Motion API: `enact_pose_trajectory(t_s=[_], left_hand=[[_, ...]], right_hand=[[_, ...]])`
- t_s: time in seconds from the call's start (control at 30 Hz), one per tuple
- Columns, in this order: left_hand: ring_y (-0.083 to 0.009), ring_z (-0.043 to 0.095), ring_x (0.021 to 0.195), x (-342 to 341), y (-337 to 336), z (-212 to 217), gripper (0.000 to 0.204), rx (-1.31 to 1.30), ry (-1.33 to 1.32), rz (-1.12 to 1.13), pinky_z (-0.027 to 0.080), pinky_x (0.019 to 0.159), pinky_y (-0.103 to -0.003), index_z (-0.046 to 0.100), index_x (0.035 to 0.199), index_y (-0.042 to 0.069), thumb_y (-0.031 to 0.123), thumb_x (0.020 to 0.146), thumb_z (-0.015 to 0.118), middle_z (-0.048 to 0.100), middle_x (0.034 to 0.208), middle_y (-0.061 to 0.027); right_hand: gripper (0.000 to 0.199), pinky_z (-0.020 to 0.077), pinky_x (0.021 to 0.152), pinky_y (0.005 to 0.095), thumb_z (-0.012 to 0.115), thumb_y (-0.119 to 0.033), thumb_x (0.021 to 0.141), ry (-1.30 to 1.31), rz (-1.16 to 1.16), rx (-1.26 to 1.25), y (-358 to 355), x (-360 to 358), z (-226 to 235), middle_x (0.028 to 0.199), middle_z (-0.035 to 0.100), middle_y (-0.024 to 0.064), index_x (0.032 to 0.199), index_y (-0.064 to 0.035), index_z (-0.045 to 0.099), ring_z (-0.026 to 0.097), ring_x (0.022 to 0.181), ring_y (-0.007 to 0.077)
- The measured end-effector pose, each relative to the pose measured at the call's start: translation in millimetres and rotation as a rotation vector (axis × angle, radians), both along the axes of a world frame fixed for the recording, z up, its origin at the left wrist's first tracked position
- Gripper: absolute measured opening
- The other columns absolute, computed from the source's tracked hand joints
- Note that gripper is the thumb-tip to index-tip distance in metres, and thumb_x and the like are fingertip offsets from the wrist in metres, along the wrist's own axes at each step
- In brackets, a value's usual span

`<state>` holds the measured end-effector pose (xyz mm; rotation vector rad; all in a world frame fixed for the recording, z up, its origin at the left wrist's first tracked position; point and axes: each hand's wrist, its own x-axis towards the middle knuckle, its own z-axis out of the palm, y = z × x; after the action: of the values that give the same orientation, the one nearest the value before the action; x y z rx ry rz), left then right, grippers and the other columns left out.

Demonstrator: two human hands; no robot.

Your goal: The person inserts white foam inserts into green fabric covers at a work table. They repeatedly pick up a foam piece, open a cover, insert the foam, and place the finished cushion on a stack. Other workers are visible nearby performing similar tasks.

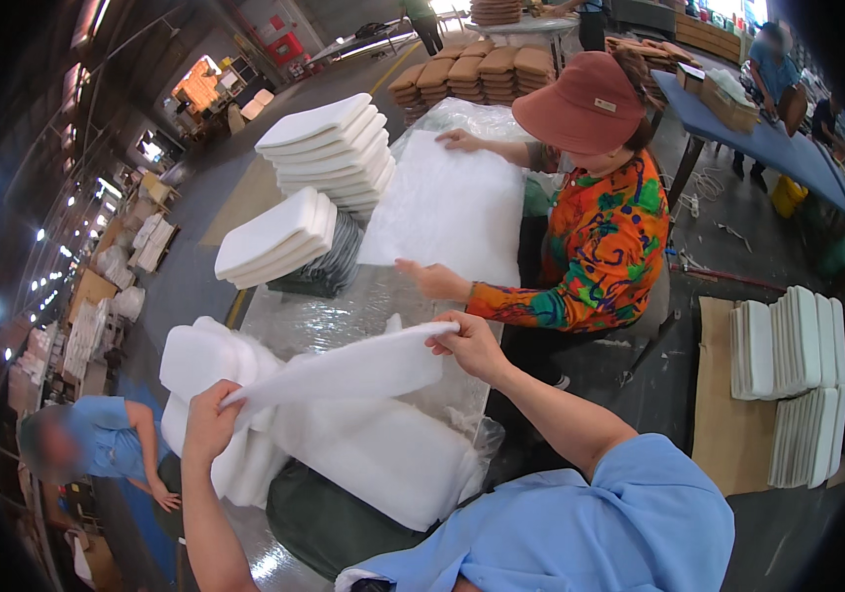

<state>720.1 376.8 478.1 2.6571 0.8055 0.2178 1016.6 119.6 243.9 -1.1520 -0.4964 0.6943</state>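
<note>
- Left hand (207,422) and right hand (469,345) each pinch an end of a white pad (344,370) above the counter (314,321).
- Risk — the limp pad may sag and slip from either pinch.

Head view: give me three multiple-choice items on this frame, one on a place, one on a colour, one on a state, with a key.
1. Where does the co-worker in the orange shirt sit?
A. Across the table, at the right
B. On the floor at the left
C. Behind the wearer

2. What colour is the co-worker's cap?
A. Green
B. Reddish brown
C. White

3. How is the white sheet held?
A. Lying flat, untouched
B. Gripped at each end by the left hand and right hand
C. Pinched by one hand only

Key: 1 A, the co-worker leans over the wrapped table from its right side. 2 B, the cap is reddish brown. 3 B, each hand grips one end.
</note>
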Motion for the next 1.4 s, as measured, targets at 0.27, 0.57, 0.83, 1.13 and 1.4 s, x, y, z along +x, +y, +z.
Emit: enact_pose_trajectory(t_s=[0.27,0.57,0.83,1.13,1.4], left_hand=[[-0.0135,0.059,0.073,8.8,10.8,-0.1,0.010,0.034,-0.083,0.063,0.047,0.069,-0.029,0.070,0.099,-0.001,0.006,0.094,0.064,0.067,0.077,-0.0073],[-0.0099,0.055,0.075,9.4,3.0,9.3,0.009,-0.016,-0.060,0.138,0.044,0.071,-0.027,0.069,0.100,0.000,0.006,0.094,0.064,0.062,0.077,-0.0014],[-0.0091,0.054,0.072,-8.0,2.8,4.1,0.011,-0.007,-0.091,0.134,0.044,0.066,-0.027,0.070,0.102,0.000,0.004,0.094,0.063,0.063,0.076,-0.0022],[-0.0080,0.056,0.078,-19.9,1.0,-1.9,0.010,-0.088,-0.059,0.180,0.046,0.073,-0.026,0.070,0.101,0.000,0.005,0.096,0.062,0.065,0.081,0.0006],[-0.0084,0.057,0.077,-21.4,-1.2,-4.8,0.010,-0.101,-0.038,0.184,0.047,0.072,-0.027,0.071,0.101,0.000,0.006,0.096,0.064,0.066,0.080,-0.0001]], right_hand=[[0.013,0.0578,0.075,0.0282,0.060,-0.004,0.102,0.014,0.084,0.011,25.4,20.4,-3.4,0.094,0.075,0.0067,0.112,-0.0005,0.068,0.070,0.080,0.0121],[0.017,0.0582,0.075,0.0279,0.059,-0.003,0.102,-0.011,0.142,0.025,34.9,27.0,-3.6,0.093,0.076,0.0075,0.116,0.0008,0.067,0.070,0.079,0.0121],[0.018,0.0578,0.074,0.0281,0.060,-0.004,0.101,0.008,0.176,0.057,43.4,25.4,-0.3,0.093,0.076,0.0080,0.116,0.0017,0.068,0.071,0.079,0.0124],[0.019,0.0583,0.075,0.0284,0.059,-0.003,0.099,-0.008,0.197,0.011,46.1,23.5,6.7,0.092,0.075,0.0089,0.115,0.0025,0.067,0.071,0.080,0.0138],[0.018,0.0584,0.075,0.0293,0.058,-0.003,0.100,-0.015,0.203,0.004,48.5,26.0,8.9,0.093,0.074,0.0095,0.115,0.0027,0.067,0.071,0.081,0.0144]])
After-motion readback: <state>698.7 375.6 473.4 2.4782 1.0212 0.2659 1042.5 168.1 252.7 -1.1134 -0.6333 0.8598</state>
